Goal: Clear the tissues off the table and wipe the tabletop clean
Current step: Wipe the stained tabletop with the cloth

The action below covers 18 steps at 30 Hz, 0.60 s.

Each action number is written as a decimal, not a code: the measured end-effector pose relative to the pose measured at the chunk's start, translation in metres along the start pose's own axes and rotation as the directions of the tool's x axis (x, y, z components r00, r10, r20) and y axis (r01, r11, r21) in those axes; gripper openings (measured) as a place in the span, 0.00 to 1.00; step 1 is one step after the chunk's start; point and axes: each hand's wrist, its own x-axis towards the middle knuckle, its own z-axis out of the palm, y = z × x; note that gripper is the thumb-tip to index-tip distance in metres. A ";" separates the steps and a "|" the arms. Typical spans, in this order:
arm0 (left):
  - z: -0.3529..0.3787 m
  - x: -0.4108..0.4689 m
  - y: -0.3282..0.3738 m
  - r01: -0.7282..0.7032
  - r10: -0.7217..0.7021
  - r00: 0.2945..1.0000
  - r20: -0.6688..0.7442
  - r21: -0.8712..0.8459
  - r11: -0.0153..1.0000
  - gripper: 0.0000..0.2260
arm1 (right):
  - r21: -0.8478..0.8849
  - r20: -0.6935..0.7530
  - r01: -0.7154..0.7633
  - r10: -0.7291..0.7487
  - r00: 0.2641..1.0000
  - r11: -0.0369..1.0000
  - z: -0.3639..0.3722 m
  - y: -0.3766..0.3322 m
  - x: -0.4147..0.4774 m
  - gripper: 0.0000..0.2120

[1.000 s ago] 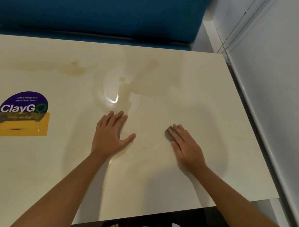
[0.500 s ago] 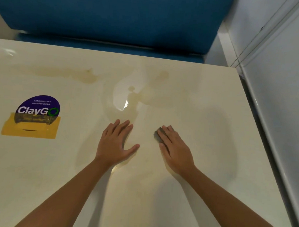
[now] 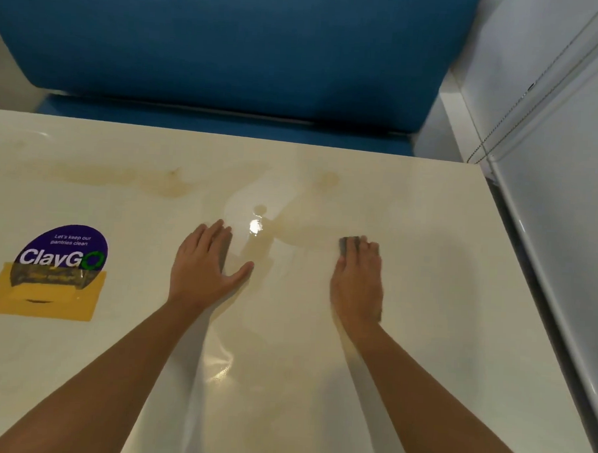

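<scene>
The cream tabletop (image 3: 440, 335) fills the view and carries brownish stains (image 3: 169, 184) toward its far side, plus a wet glossy patch near the middle. My left hand (image 3: 203, 266) lies flat on the table with its fingers straight and thumb spread. My right hand (image 3: 358, 280) presses a small grey cloth (image 3: 350, 244) flat against the table with straight fingers; only the cloth's far edge shows past the fingertips. No tissues are in view.
A purple "ClayGO" sticker over yellow tape (image 3: 54, 274) sits at the left. A blue bench seat (image 3: 230, 52) runs behind the table's far edge. A white wall panel (image 3: 564, 238) with a bead chain borders the right edge.
My right hand with the cloth has slid to the right and away from me, toward the stain. My left hand has stayed flat. The camera view has tilted upward.
</scene>
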 end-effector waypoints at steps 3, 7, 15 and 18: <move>0.004 0.005 0.002 0.073 -0.072 0.997 0.020 -0.012 0.997 0.37 | 0.098 0.078 0.232 -0.240 0.968 0.968 0.002 -0.011 -0.008 0.26; 0.007 0.005 0.003 0.079 -0.079 0.997 0.009 -0.001 0.997 0.36 | 0.186 0.115 0.449 -0.473 0.874 0.874 -0.013 0.021 -0.019 0.19; 0.004 0.004 0.004 0.107 -0.107 0.994 0.024 -0.013 0.994 0.38 | 0.097 -0.078 -0.023 0.030 0.996 0.995 -0.019 0.076 0.033 0.19; 0.004 0.005 0.004 0.109 -0.108 0.994 0.020 -0.015 0.994 0.37 | 0.122 -0.116 -0.170 0.184 0.976 0.978 -0.012 0.037 0.042 0.19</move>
